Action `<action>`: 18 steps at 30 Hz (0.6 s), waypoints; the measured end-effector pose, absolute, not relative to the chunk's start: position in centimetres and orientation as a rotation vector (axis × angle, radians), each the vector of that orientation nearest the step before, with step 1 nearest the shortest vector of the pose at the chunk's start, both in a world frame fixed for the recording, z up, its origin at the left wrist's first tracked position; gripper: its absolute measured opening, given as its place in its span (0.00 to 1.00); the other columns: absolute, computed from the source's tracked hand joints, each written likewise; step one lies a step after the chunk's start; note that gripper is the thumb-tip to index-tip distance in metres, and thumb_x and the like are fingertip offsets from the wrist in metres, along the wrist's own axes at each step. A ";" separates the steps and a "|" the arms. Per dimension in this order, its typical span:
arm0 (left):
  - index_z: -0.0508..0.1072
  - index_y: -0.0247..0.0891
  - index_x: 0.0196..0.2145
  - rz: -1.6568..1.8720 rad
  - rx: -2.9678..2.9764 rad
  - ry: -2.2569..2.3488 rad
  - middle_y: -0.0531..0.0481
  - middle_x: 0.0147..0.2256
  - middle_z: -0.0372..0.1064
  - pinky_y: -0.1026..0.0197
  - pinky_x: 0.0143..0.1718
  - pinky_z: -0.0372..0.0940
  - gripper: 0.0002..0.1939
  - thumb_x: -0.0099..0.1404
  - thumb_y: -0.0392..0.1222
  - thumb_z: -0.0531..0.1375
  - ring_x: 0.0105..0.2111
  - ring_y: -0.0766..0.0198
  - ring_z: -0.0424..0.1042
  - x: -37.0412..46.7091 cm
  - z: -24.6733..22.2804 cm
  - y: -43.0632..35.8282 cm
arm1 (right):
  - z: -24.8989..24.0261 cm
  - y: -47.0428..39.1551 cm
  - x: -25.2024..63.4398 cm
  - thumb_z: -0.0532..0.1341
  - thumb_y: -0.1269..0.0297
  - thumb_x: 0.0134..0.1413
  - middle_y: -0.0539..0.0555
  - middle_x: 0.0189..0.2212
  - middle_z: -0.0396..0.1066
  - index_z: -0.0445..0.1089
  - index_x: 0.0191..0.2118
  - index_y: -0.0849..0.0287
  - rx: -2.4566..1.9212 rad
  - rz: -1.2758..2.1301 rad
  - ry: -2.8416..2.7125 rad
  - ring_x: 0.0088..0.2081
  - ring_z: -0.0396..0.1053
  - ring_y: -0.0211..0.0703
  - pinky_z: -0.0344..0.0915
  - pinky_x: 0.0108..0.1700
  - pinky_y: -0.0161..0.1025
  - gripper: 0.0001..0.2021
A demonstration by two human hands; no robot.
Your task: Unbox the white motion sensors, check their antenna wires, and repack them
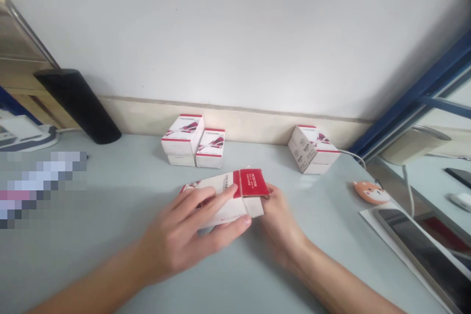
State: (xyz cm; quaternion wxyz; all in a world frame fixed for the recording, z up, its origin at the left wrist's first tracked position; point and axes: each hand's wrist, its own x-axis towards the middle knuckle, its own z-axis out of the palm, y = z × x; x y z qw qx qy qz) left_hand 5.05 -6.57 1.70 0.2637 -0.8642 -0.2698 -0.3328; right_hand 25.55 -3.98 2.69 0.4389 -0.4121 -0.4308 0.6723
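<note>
A white and red box [228, 196] is held above the desk, its red end flap [255, 182] raised at the right and bearing white print. My left hand [184, 230] grips the box from the left, with fingers over its top and the thumb along the near side. At the open end, my right hand [279, 221] is closed near the flap; its fingertips are partly hidden behind the box, so what they pinch cannot be made out.
Several similar boxes stand by the wall, some at the centre left [183, 135] and some at the right [318, 149]. A black cylinder [81, 105] leans at the left. An orange animal-face item [371, 192] and a phone [415, 250] lie at the right.
</note>
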 end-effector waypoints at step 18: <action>0.73 0.36 0.61 -1.077 -2.385 -0.844 0.38 0.59 0.76 0.48 0.49 0.74 0.27 0.67 0.26 0.64 0.50 0.51 0.74 4.6 3.1 -5.6 | 2.6 1.1 28.6 0.65 0.50 0.61 0.50 0.35 0.72 0.71 0.40 0.55 -1.020 0.901 -1.196 0.36 0.69 0.42 0.67 0.38 0.39 0.13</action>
